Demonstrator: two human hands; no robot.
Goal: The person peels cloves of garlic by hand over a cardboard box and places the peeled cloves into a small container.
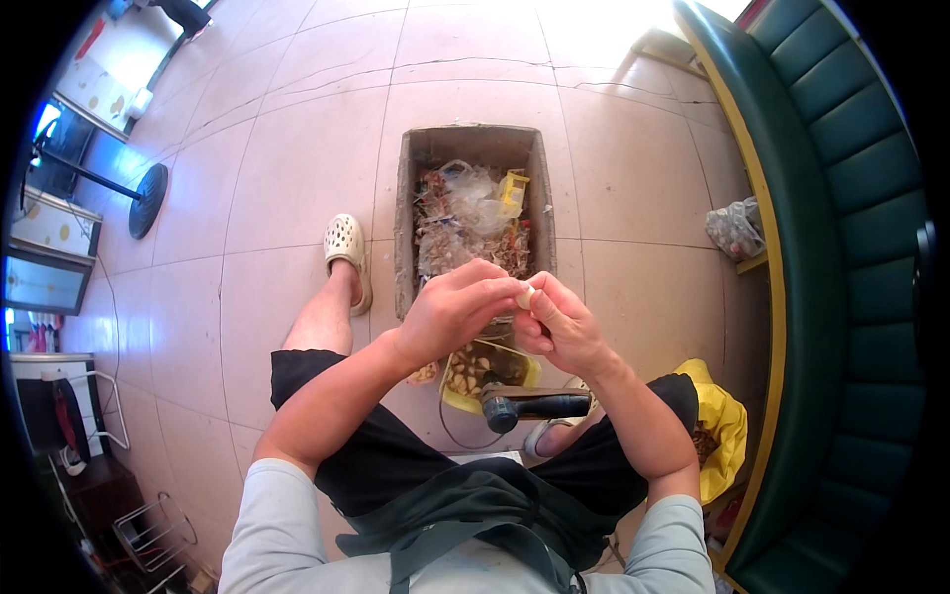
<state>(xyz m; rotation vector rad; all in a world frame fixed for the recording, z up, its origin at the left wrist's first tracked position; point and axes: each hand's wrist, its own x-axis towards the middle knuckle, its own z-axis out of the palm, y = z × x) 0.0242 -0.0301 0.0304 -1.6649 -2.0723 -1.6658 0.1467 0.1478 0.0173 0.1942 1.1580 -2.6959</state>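
Note:
A small pale garlic clove is pinched between my two hands, above the near edge of a cardboard box. My right hand grips it between thumb and curled fingers. The fingertips of my left hand are closed on its other side, partly covering it. In the box lie dry brownish peels, clear plastic bags and a yellow wrapper. Below my hands stands a yellow container holding several pale cloves, apparently in liquid.
A black bar with a rounded end crosses in front of the yellow container. To the right are a yellow bag, a filled plastic bag and a green padded bench. A stand with a round black base is at the left.

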